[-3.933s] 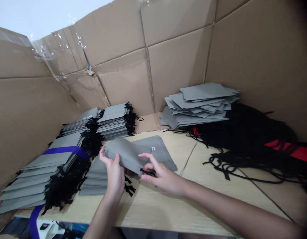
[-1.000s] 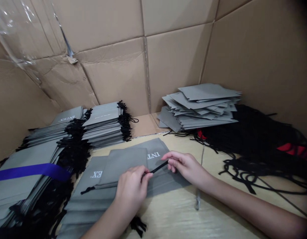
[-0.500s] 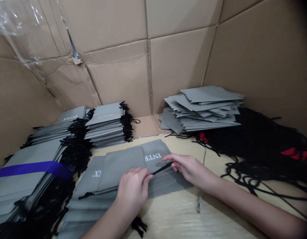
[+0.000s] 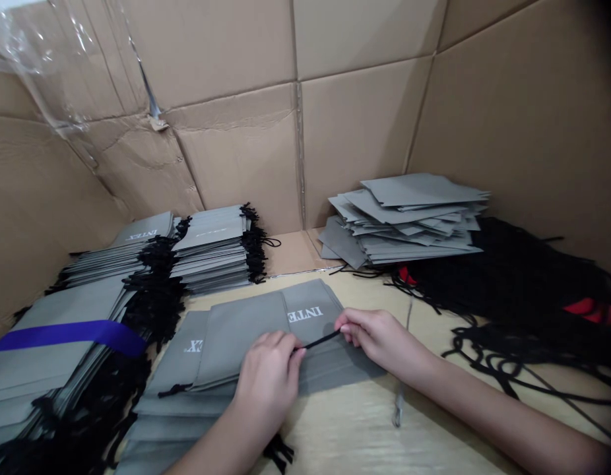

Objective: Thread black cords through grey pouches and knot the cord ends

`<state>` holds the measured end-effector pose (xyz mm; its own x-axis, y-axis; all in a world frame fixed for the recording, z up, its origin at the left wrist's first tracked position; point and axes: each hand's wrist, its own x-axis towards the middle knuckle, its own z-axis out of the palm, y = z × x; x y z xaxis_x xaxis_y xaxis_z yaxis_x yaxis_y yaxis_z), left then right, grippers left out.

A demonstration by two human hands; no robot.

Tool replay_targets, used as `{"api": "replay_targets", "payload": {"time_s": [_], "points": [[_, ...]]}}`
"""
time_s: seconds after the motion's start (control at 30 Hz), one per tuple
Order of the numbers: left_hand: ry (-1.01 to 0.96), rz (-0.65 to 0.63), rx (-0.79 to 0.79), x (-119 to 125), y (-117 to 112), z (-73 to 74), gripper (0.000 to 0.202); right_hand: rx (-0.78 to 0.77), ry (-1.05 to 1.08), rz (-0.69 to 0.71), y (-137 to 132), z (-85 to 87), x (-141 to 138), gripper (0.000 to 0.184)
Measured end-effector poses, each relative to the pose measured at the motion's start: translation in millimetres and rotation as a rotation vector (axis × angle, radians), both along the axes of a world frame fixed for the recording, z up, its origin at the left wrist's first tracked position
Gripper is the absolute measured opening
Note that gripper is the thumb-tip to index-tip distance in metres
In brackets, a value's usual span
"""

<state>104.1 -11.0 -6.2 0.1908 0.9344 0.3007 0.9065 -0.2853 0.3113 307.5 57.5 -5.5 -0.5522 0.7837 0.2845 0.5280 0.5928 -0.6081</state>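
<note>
A black drawstring cord (image 4: pixel 321 341) runs taut between my two hands. My left hand (image 4: pixel 270 369) is closed on it at the right edge of a plain grey fabric pouch (image 4: pixel 246 320), with its fingertips pinched together. The cord's other end sits between the thumb and fingers of my right hand (image 4: pixel 367 333). Under the held pouch lie more grey pouches (image 4: pixel 305 313), some printed with white INTEX lettering. A black knotted cord end (image 4: pixel 175 390) sticks out at the held pouch's lower left corner.
Stacks of corded pouches (image 4: pixel 209 247) stand at the back left; a purple band (image 4: pixel 68 334) crosses the nearest one. Plain grey pouches (image 4: pixel 414 211) are piled back right, beside heaped black cords (image 4: pixel 523 277). A thin metal hook tool (image 4: pixel 398 406) lies on the table. Cardboard walls (image 4: pixel 355 125) enclose the area.
My right hand's fingers have closed tighter around the cord's end, where the index finger was stretched out before. My left hand has stayed nearly in place.
</note>
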Motion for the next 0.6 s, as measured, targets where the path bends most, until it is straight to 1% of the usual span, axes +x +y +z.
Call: {"api": "replay_targets", "payload": {"time_s": [0.07, 0.13, 0.2, 0.27, 0.33, 0.43, 0.53, 0.6], "points": [[0.036, -0.005, 0.038, 1.7, -1.0, 2.4, 0.018, 0.039, -0.012, -0.005, -1.8, 1.6, -0.1, 0.019], [0.059, -0.038, 0.084, 2.7, -2.9, 5.6, 0.018, 0.063, -0.016, -0.002, -2.9, 1.6, -0.7, 0.020], [0.056, -0.076, 0.138, 3.3, -5.7, 8.7, 0.019, 0.058, -0.005, 0.001, -3.6, 0.2, -2.0, 0.022], [0.008, -0.117, 0.167, 3.7, -8.7, 10.9, 0.020, 0.032, 0.003, -0.002, -4.5, -1.5, -3.9, 0.025], [-0.121, -0.179, 0.135, 4.3, -10.4, 11.5, 0.021, -0.005, -0.004, -0.016, -6.2, -2.1, -6.4, 0.027], [-0.427, -0.257, -0.002, 4.7, -8.6, 10.4, 0.026, -0.052, -0.028, -0.024, -10.3, -0.2, -11.5, 0.024], [-0.716, -0.261, -0.171, 2.9, -3.4, 9.0, 0.033, -0.061, -0.069, 0.008, -15.3, 2.3, -18.2, 0.024], [-0.842, -0.259, -0.268, 0.9, -0.6, 8.9, 0.036, -0.039, -0.109, 0.035, -18.1, 3.1, -22.5, 0.023]]}}
